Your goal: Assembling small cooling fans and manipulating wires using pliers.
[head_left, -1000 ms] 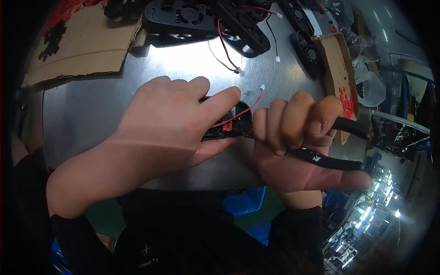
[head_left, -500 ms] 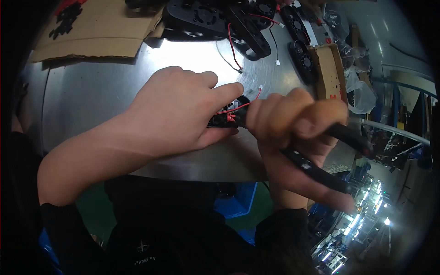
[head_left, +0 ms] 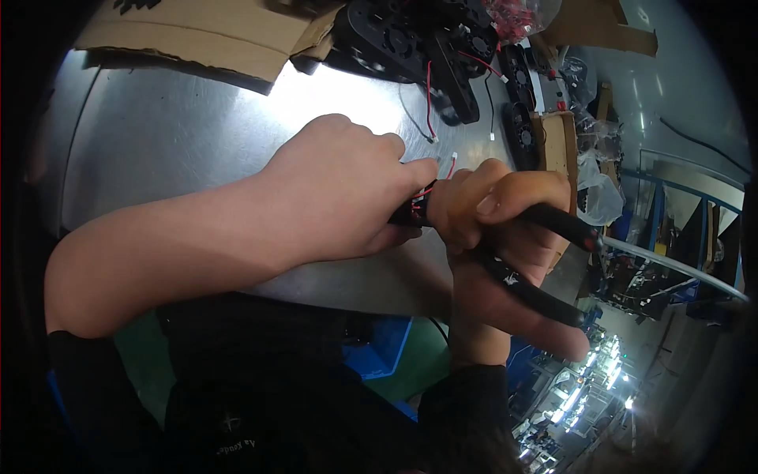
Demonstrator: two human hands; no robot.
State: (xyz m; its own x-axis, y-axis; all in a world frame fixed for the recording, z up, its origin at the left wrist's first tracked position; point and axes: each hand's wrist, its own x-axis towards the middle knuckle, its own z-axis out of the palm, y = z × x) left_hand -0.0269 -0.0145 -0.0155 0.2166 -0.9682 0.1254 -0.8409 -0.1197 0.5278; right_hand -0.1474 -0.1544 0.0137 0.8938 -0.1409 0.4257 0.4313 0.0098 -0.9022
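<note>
Two-handed hold over a metal tabletop (head_left: 181,142): near the middle of the scene, the left hand (head_left: 339,189) pinches a small black housing (head_left: 403,213) between thumb and fingers, while the right hand (head_left: 517,241), just to its right, wraps around a black-handled tool (head_left: 562,224), probably pliers. The right hand's grip is pressed around the tool, whose two handles stand apart; the working end is hidden, so whether it touches the housing cannot be told. Good practice here would be to brace the housing firmly, squeeze evenly, and keep the red wire (head_left: 452,167), which runs toward the far side, clear of the tool. The tool's long axis runs left to right with a slant, handles pointing right and near, head presumably left toward the housing. The housing's visible end faces right; most of its length is covered, leaving its long axis uncertain
</note>
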